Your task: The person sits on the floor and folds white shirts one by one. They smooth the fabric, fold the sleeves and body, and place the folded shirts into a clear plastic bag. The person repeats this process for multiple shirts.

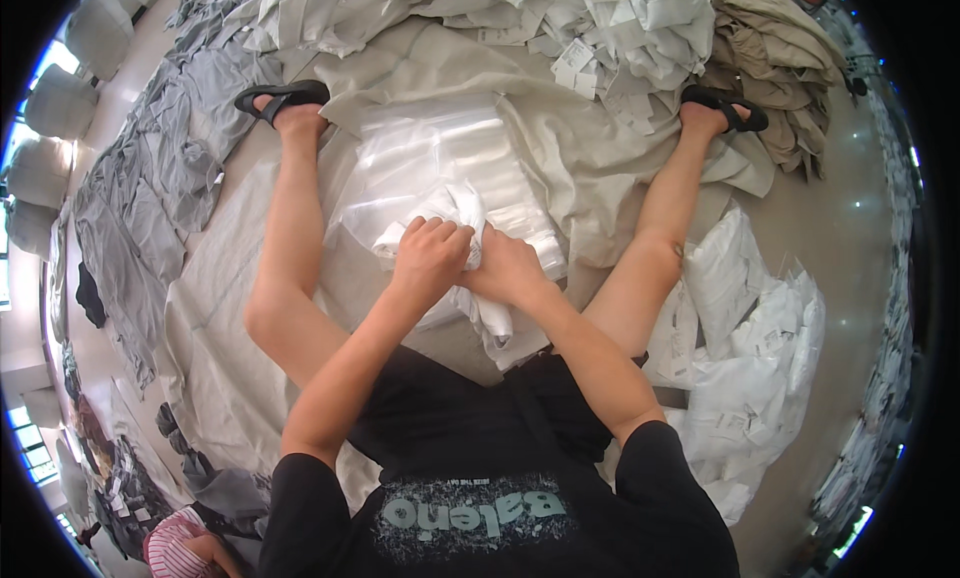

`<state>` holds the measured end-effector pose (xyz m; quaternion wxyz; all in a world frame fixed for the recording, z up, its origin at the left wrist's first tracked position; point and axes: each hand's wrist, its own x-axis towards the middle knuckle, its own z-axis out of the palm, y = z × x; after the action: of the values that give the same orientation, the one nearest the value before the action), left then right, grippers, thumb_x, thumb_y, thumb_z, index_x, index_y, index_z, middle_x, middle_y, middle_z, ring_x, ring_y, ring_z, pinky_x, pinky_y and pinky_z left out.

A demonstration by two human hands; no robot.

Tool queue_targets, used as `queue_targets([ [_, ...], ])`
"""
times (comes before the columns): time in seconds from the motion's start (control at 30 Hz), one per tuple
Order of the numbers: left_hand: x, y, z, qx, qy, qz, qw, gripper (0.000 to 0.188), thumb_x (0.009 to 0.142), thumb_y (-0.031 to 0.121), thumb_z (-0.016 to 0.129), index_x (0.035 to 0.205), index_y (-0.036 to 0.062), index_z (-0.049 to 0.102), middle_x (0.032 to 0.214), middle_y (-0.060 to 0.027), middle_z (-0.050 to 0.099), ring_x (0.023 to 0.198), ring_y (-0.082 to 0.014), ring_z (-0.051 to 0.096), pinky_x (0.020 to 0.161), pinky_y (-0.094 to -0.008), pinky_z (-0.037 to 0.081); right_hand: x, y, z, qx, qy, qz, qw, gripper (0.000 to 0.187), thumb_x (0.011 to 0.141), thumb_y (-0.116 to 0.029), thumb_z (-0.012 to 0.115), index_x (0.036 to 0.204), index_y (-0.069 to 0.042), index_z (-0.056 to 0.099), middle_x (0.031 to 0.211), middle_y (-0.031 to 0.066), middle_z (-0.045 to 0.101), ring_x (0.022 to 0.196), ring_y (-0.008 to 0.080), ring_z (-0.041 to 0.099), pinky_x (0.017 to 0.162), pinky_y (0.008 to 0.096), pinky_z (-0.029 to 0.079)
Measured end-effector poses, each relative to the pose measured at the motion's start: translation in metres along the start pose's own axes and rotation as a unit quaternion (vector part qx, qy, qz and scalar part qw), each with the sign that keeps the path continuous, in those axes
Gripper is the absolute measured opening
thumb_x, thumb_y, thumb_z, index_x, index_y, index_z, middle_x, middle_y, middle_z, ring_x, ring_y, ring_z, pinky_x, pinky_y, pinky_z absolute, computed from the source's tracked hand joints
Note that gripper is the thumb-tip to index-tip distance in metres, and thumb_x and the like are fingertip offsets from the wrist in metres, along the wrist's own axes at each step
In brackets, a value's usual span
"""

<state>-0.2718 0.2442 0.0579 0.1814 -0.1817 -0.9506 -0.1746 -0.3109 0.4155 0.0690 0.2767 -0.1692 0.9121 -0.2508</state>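
Between the person's spread legs, a white garment (466,200) is bunched up over a stack of clear plastic bags (440,138), and both hands are clamped on it, close together. The left hand (432,250) grips the bundle from above with curled fingers, knuckles up; the right hand (503,265) presses in just beside it, its fingertips partly hidden behind the left. A rolled end of the white cloth sticks out below the wrists, toward the person's lap, and another fold shows to the left of the left hand.

Beneath the bags spreads a rumpled beige sheet (225,328), laid over the floor (850,193). Beyond the bags, near the top, lies a heap of white garments (640,18) with pale paper tags (575,66) among them, and right of it a pile of brown garments (780,58). Grey garments (150,213) run in a long heap down the left. Beside the person's right leg sit white bundles in clear plastic (755,368), some overlapping. Black sandals (290,95) are on both feet. At the lower left, another person in a striped top (178,543) is partly in view.
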Motion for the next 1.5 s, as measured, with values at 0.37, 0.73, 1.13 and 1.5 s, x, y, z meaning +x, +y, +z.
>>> queue_targets([
  [0.37,0.003,-0.013,-0.032,-0.043,0.023,0.127,0.991,0.041,0.083,0.009,0.068,0.123,0.0099,0.073,0.089,-0.0038,0.054,0.084,-0.0219,0.059,0.079,-0.0372,0.048,0.022,0.032,0.032,0.383,0.131,-0.028,0.914,0.058,0.088,-0.041,0.086,0.13,-0.004,0.072,0.117,0.0201,0.079,0.109,0.0333,0.077,0.093,0.042,0.058],
  [0.73,0.013,-0.051,-0.047,-0.1,0.207,-0.181,0.956,0.032,0.084,0.002,0.075,0.115,0.0097,0.069,0.104,-0.0115,0.065,0.095,-0.0319,0.065,0.084,-0.0448,0.051,0.004,0.014,0.027,0.691,-0.004,-0.012,0.723,0.067,0.098,-0.03,0.078,0.147,0.009,0.058,0.134,0.0149,0.07,0.117,0.0223,0.068,0.102,0.0352,0.054],
  [1.13,-0.01,-0.025,-0.048,-0.041,0.07,-0.006,0.997,0.026,0.093,0.005,0.067,0.118,-0.0011,0.063,0.089,-0.0114,0.068,0.083,-0.0322,0.07,0.08,-0.0442,0.055,0.004,0.022,0.017,0.623,0.095,-0.069,0.773,0.051,0.098,-0.021,0.077,0.141,0.003,0.063,0.132,0.0126,0.072,0.116,0.0229,0.069,0.099,0.0362,0.057],
  [1.5,-0.026,-0.003,-0.057,-0.167,-0.009,-0.018,0.986,0.014,0.094,0.002,0.07,0.102,0.0015,0.059,0.083,-0.0166,0.066,0.079,-0.0406,0.068,0.071,-0.0508,0.055,0.054,0.063,0.027,0.805,-0.027,-0.05,0.591,0.069,0.104,-0.051,0.069,0.149,0.001,0.058,0.137,0.0186,0.069,0.118,0.0282,0.068,0.103,0.0432,0.057],
])
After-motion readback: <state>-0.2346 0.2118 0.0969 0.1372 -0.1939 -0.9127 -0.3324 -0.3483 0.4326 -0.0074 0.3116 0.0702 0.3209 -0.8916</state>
